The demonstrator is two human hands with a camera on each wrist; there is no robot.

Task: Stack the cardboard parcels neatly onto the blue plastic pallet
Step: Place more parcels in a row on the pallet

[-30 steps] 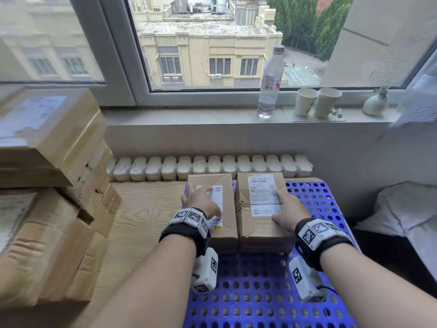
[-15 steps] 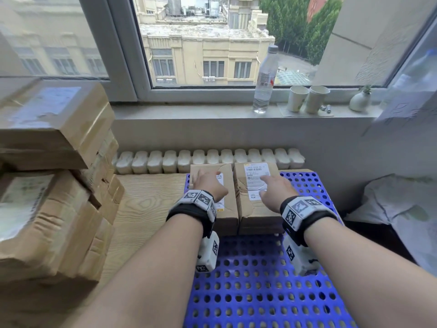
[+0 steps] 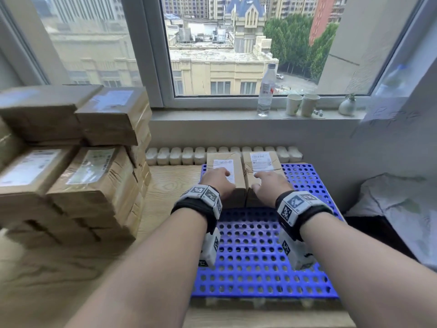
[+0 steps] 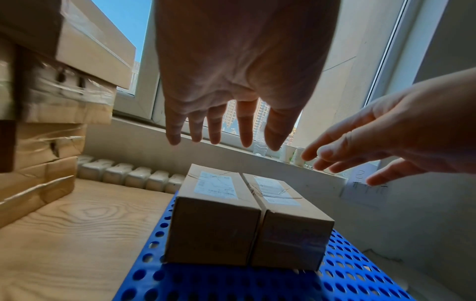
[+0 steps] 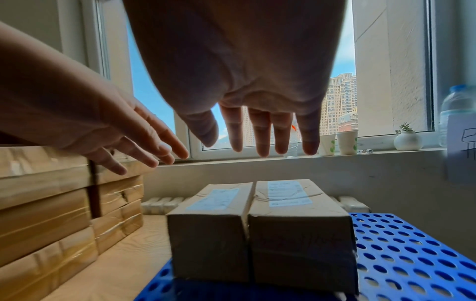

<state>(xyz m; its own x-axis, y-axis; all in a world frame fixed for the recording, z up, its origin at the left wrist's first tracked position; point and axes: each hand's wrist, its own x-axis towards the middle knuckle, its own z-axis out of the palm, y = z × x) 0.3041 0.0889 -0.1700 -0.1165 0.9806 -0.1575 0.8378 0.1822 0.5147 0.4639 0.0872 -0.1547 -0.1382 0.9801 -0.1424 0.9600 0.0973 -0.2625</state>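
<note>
Your hands have lifted off the parcels: left hand (image 4: 239,67) and right hand (image 5: 247,67) hover released, fingers spread. Two parcels (image 3: 243,176) sit touching on the blue pallet (image 3: 260,256) beneath them; stacked parcels (image 3: 78,176) wait on the desk (image 3: 170,181) left of your left hand.

Counts, placed from the blue pallet (image 3: 260,252): one pallet. Two cardboard parcels on its far end, touching side by side: left parcel (image 3: 224,169), right parcel (image 3: 261,165). Left of the pallet, one parcel pile (image 3: 94,166); four box tops show, total hidden and blurred. Beyond the pallet on the sill: one water bottle (image 3: 266,91), two paper cups (image 3: 302,105), one small vase (image 3: 347,106). Two hands above the parcels: left hand (image 3: 218,182), right hand (image 3: 269,185).
</note>
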